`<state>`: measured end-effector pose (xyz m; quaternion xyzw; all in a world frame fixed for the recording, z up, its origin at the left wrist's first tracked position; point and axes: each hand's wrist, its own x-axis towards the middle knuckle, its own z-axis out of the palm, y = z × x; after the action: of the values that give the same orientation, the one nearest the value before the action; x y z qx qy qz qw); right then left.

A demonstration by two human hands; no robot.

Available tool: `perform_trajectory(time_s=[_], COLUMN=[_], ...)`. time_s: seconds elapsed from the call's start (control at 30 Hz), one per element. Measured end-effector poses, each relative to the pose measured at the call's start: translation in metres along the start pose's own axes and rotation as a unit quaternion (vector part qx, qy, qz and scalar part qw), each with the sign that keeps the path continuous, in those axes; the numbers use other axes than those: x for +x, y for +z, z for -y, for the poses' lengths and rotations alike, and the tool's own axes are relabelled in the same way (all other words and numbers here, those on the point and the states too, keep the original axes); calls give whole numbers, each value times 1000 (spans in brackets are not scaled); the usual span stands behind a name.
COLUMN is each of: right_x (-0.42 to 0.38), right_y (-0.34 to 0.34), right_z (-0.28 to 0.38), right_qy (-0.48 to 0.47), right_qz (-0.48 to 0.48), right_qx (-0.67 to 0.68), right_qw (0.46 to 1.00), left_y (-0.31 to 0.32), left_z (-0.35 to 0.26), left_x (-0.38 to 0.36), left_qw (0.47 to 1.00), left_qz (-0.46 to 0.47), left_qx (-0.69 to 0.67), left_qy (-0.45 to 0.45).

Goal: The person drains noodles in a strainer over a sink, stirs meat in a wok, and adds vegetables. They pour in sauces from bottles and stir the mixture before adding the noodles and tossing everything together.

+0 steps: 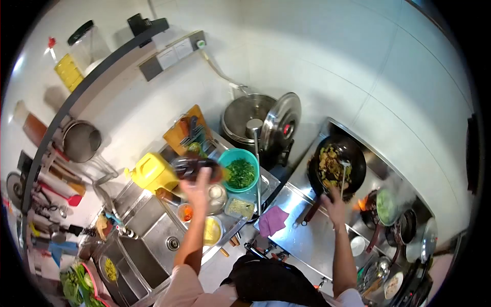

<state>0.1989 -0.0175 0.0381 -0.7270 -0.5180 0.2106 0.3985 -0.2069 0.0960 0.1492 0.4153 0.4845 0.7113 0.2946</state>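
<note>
My left hand [198,190] is closed around a dark bottle [188,168], smeared by motion, above the counter by the yellow jug [155,173]. Just right of the bottle stands a turquoise bowl [223,158] of chopped greens [240,173]. My right hand [335,209] grips the handle end of a metal ladle [343,178], whose head rests in the black wok [358,162]. Browned pieces of food with some green [328,162] lie in the wok. The wok's handle [312,211] points toward me, left of my right hand.
Flames [363,202] rise beside a second pan, near a steaming green-filled strainer [387,207]. A purple cloth [273,221] lies on the steel worktop. Behind stands a large pot [231,120] with its lid [281,123] tilted. A sink [161,243] is at left.
</note>
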Motion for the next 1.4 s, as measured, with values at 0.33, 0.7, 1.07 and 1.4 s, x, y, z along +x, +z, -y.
perform_trajectory(time_s=[0.33, 0.7, 1.07, 1.4], right_x=[-37, -19, 31, 51], right_y=[-6, -193, -208, -145], right_z=[-142, 62, 54, -67], right_qy=[16, 175, 447, 363], right_qz=[-79, 287, 110, 53], right_qx=[-182, -373, 50, 284], right_qw=[980, 865, 886, 886], left_y=[-127, -152, -47, 29], left_z=[207, 254, 112, 183], left_x=[103, 81, -91, -60], left_qw=[981, 974, 983, 893], left_qz=[-126, -67, 143, 256], left_qx=[142, 197, 110, 349], left_qy=[47, -90, 32, 123])
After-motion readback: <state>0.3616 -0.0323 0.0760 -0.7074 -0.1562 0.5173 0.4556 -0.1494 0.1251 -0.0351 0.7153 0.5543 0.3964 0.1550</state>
